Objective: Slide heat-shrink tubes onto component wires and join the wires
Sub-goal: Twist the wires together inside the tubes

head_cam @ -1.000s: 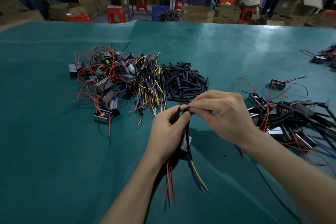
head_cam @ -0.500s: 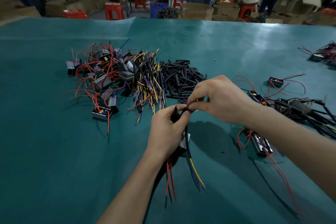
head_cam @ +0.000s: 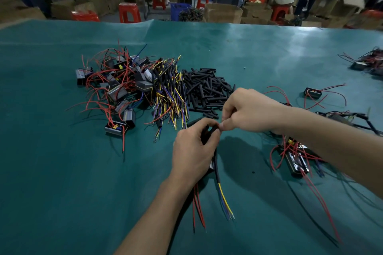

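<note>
My left hand (head_cam: 192,151) grips a small component with its wires: a black sheathed cable (head_cam: 217,174) ending in yellow and blue leads, and red wires (head_cam: 198,209) trailing toward me. A black heat-shrink tube (head_cam: 207,132) shows between the left fingers. My right hand (head_cam: 246,109) pinches the wire ends at the left fingertips; the joint itself is hidden by fingers. Behind the hands lies a pile of black heat-shrink tubes (head_cam: 205,89), a bundle of yellow, blue and black wires (head_cam: 170,93), and a heap of components with red leads (head_cam: 118,85).
Finished assemblies with red wires and black cables (head_cam: 296,159) lie under my right forearm. A single component (head_cam: 313,93) sits further right, another cluster (head_cam: 366,64) at the far right edge. The green table cover (head_cam: 62,182) stretches left. People, red stools and cartons stand beyond the table.
My right hand has lifted and turned over the left fingertips, still pinching the wire ends. The left hand has kept its grip; the view shifted slightly.
</note>
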A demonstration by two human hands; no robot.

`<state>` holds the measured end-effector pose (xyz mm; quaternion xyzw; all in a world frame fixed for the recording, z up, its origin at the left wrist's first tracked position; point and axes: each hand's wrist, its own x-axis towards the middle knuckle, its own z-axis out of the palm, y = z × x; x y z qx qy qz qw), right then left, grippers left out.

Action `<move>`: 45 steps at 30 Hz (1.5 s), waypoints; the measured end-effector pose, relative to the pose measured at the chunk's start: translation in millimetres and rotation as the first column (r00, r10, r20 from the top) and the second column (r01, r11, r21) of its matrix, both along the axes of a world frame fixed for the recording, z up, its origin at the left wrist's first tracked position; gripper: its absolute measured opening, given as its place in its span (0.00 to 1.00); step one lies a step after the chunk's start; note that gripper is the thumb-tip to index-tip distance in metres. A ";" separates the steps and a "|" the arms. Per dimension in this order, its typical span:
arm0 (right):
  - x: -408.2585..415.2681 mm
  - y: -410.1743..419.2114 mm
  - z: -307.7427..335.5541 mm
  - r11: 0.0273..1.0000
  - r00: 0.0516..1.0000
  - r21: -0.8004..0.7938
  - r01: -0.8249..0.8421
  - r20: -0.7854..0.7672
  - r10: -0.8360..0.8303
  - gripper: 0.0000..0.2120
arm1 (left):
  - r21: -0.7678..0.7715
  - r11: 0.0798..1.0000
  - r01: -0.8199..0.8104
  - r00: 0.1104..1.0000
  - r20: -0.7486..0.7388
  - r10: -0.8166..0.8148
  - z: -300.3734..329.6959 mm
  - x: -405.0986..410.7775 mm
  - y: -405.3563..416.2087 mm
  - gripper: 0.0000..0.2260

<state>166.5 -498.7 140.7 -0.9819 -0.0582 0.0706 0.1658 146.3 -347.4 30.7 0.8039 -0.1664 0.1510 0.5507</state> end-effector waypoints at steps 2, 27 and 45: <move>0.4 -2.2 -1.7 0.988 0.992 0.113 0.100 -0.089 -0.091 0.11 | -0.012 1.000 0.014 1.000 0.002 -0.014 -0.8 0.5 -0.7 0.05; -14.3 -3.1 -18.4 0.765 0.885 0.480 0.428 -0.396 -0.246 0.10 | 0.114 0.993 -0.014 0.991 0.136 -0.002 -2.2 1.8 -1.5 0.04; -34.6 -19.2 -73.8 0.922 0.833 0.350 -0.163 0.549 -0.062 0.09 | 0.011 0.998 0.066 0.998 -0.025 -0.066 -4.0 3.0 0.7 0.05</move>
